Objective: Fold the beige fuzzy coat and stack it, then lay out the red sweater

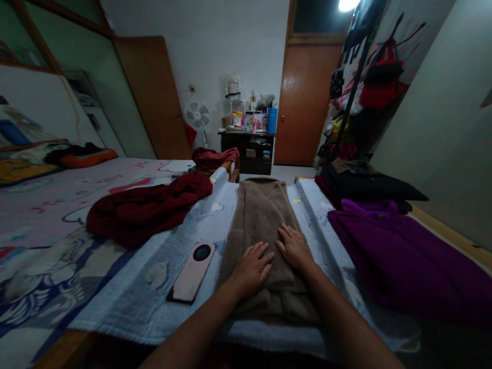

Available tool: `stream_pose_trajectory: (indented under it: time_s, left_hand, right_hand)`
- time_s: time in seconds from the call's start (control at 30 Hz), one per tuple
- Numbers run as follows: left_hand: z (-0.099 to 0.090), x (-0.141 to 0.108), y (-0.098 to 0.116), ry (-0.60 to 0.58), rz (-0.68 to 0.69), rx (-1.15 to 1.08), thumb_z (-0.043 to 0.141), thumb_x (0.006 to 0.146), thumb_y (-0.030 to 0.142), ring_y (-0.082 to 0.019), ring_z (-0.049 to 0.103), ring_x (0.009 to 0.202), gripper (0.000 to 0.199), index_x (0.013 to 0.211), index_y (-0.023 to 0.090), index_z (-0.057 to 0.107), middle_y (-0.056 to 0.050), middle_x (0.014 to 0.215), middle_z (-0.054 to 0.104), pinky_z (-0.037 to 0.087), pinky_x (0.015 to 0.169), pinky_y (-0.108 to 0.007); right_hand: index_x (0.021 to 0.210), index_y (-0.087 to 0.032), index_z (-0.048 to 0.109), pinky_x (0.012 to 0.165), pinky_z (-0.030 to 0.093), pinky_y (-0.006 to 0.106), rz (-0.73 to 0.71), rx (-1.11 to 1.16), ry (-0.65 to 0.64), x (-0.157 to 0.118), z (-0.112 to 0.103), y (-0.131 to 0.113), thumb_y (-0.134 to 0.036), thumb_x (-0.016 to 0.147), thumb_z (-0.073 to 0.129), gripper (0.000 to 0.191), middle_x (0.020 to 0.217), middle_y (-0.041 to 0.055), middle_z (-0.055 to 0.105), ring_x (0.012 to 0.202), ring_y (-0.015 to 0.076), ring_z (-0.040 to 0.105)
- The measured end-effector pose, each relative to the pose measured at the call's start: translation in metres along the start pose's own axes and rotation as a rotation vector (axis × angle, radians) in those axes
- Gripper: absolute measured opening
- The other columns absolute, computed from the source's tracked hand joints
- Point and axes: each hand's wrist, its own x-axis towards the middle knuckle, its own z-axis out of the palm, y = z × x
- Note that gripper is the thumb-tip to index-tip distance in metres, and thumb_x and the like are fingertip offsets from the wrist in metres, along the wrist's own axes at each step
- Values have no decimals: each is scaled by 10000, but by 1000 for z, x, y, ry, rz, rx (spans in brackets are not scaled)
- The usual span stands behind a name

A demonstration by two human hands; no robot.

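A brown fleecy garment (255,215), folded into a long narrow shape, lies lengthwise on a pale blue cloth (130,302). My left hand (251,269) rests palm down on its lower left part, fingers stretched out. On the right side of the garment, a little farther up, my right hand (294,246) lies flat with its fingers apart. Neither hand grips anything. The garment's near end looks bunched or folded between my forearms. To the left of it, a pink phone (194,271) with a round dark camera ring lies face down on the cloth.
A dark red garment (149,207) lies crumpled at the left, with another reddish one (215,158) beyond it. At the right are a folded purple garment (407,251) and a stack of dark clothes (369,182). A fan (197,115) and a dark cabinet (246,159) stand at the far wall.
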Motion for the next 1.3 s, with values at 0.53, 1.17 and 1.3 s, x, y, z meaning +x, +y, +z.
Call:
stream_pose_trajectory:
  time_s: [0.53,1.17,1.3]
  left_hand:
    - [-40,33,9,-121,63,76,577,858,352,-241,575,1043,210,1014,221,631,-64,1072,648,459,933,-371]
    - [-13,177,-50,72,-307,132,471,916,266,-283,370,1375,427,1332,175,510,-114,1463,469,320,1109,-497]
    - [15,182,-71,47,-392,136,392,958,408,-272,244,1444,530,1447,205,395,-74,1562,328,251,1146,-535]
  right_hand:
    - [1402,-64,424,1071,295,366,108,-35,-35,42,-3,6,-411,958,414,564,1388,197,523,1291,266,468]
    - [1430,-67,416,1133,264,397,154,-38,41,50,20,20,-386,965,369,566,1470,155,451,1401,260,343]
    - [1416,-86,446,1138,259,400,180,-22,7,56,21,25,-400,978,313,556,1477,155,442,1402,257,345]
